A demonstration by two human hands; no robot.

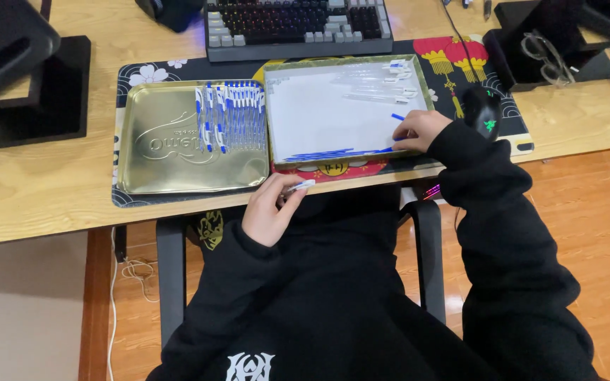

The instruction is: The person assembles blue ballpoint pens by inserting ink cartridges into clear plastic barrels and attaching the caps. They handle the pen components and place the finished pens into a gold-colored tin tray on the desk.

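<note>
Head view: left hand (268, 215) below table (51, 197) edge, fingers curled, gripping pen barrel (298, 187). Right hand (419, 131) inside white-lined tray (333, 113), fingertips pinched on blue refills (333, 153).

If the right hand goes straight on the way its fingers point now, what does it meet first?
Probably the small loose blue piece, just ahead of the right hand on the white-lined tray; depth is hard to judge.

Wooden desk (51, 183): patterned mat (125, 197), keyboard (298, 28), black stand (22, 85).
</note>
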